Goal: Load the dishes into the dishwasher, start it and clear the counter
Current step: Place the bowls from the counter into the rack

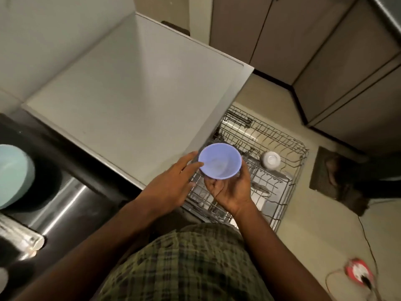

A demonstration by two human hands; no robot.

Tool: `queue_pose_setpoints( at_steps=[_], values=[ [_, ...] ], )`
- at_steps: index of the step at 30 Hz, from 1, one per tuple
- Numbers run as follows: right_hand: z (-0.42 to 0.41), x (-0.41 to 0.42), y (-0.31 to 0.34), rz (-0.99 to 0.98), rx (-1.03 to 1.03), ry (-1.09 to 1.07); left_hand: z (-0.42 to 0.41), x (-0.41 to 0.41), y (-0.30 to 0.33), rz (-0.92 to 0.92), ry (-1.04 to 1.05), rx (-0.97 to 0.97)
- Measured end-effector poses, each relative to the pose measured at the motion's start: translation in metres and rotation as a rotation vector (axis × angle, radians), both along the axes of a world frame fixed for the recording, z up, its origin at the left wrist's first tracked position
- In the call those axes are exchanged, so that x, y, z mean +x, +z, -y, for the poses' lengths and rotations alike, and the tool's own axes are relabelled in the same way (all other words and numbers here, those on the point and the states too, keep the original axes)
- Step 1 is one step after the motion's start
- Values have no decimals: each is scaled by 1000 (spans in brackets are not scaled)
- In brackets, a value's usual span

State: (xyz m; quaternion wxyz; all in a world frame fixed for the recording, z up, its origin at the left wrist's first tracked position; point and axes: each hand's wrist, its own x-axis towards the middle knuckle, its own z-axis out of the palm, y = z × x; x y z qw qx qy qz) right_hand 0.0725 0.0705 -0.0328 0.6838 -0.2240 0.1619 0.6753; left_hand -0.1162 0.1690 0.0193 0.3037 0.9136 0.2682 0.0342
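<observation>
I take the pulled-out grey wire dishwasher rack (282, 148) as my landmark. Biggest in my view is the flat white top of the appliance (130, 94), which rises directly left of the rack and hides its left edge. Further left of the rack lies the dark counter with a stainless steel sink (65, 198), and at the far left edge sits a pale blue round bowl (13, 174), partly cut off by the frame. Right of the rack, on the beige floor, I see a dark brown mat (338, 181), and below that, near the lower right corner, a blurred red and white round thing with cables (358, 272) that I cannot identify. Over the near left part of the rack I see the small lilac plastic bowl (219, 160), upright with its opening facing up, held above the wires and not touching them. My right hand (230, 187) cups it from underneath, fingers curled round its base and far side, so the grip is closed on the bowl. My left hand (173, 183) is spread, its fingertips resting against the bowl's left rim. Inside the rack, just right of the lilac bowl, a small white cup (270, 160) stands upside down among the tines.
</observation>
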Motion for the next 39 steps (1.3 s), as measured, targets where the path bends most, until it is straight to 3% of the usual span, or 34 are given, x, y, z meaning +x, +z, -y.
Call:
queue_pose_setpoints(
  at_steps=[12,15,17,20,24,28,30,33,39],
  values=[
    [32,107,-85,91,-341,-236,17,100,-11,-369,-375,15],
    [21,140,-101,190,-477,-254,19,121,-18,-423,-382,-6],
    [6,161,-111,359,-588,-210,20,128,-24,-442,-363,-35],
    [-20,191,-130,831,-744,-18,20,126,-31,-454,-324,-96],
    [-47,225,-160,1460,-785,276,16,114,-36,-453,-296,-98],
    [-70,245,-185,1833,-782,590,14,111,-41,-439,-243,-140],
    [-77,247,-199,1956,-771,840,17,111,-42,-432,-210,-169],
    [-82,244,-217,1976,-772,1168,21,111,-43,-438,-189,-206],
    [-91,240,-214,1945,-717,1371,17,106,-41,-456,-149,-213]
  ],
)
